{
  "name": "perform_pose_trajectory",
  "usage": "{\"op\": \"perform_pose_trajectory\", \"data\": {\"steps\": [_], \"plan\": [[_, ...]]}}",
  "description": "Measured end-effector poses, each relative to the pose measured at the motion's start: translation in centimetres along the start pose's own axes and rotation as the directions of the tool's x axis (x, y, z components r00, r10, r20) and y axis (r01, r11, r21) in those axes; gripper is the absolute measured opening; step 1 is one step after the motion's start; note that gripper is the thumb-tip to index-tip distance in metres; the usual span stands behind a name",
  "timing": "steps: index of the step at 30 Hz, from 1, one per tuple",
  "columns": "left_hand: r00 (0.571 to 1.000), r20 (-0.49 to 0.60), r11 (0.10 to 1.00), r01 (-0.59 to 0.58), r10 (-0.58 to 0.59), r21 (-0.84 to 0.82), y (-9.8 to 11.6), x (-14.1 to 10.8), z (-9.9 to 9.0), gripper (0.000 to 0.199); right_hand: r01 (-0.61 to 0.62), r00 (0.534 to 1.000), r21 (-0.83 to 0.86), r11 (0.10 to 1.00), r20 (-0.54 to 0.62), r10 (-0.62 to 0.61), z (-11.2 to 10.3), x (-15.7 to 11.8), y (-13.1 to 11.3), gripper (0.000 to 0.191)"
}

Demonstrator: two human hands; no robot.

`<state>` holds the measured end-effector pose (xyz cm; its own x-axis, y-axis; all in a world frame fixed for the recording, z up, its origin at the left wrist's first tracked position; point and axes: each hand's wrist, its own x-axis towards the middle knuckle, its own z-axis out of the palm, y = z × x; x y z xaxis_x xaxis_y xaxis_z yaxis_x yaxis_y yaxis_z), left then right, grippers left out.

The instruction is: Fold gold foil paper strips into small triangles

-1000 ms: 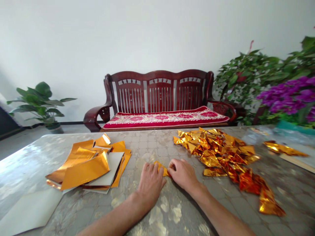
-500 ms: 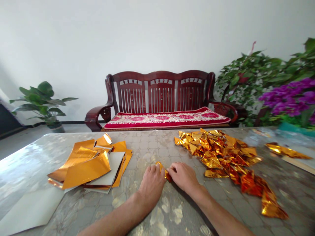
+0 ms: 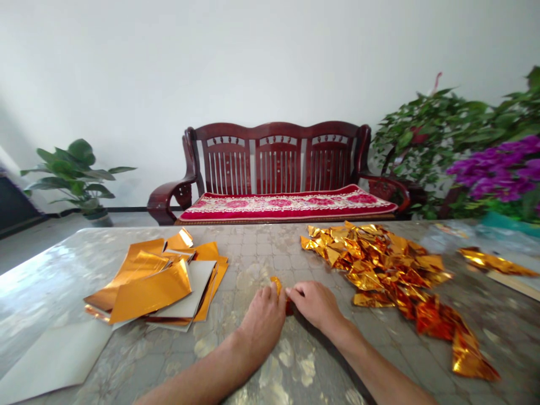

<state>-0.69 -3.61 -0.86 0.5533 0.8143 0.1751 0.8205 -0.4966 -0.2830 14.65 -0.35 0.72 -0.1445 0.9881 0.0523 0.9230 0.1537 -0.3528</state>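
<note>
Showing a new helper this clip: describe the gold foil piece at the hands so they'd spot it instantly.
On the grey tabletop before the dark red wooden bench, look between the flat stack of gold foil sheets and the crumpled gold foil heap. The small folded gold foil piece sits there between the left hand and the right hand, the only foil at their fingertips.

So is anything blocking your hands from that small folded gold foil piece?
No, nothing visible is in the way. The small folded gold foil piece sits right between the left hand and the right hand.
</note>
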Motion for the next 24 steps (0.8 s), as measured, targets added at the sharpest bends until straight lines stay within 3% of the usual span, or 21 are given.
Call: {"op": "perform_pose_trajectory", "data": {"steps": [10, 13, 18, 24], "plan": [[0.994, 0.089, 0.989, 0.082, -0.071, -0.125, -0.9, 0.5, -0.4, 0.035, 0.050, 0.997, 0.150, 0.987, -0.071, -0.040, 0.4, 0.2, 0.4, 0.018], [0.994, 0.081, 0.984, 0.087, -0.075, -0.153, -1.5, 0.8, 0.0, 0.036, 0.149, 0.989, 0.232, 0.961, -0.038, -0.144, 0.4, 0.6, 1.2, 0.022], [0.997, 0.064, 0.978, 0.065, -0.053, -0.201, -2.5, 1.2, 0.7, 0.035, 0.329, 0.935, 0.292, 0.898, 0.033, -0.353, 0.4, 0.9, 2.2, 0.035], [0.998, 0.021, 0.958, 0.070, -0.066, -0.277, -3.0, 0.9, 0.7, 0.030, 0.456, 0.890, 0.216, 0.863, -0.094, -0.446, 1.0, 0.6, 2.0, 0.011]]}}
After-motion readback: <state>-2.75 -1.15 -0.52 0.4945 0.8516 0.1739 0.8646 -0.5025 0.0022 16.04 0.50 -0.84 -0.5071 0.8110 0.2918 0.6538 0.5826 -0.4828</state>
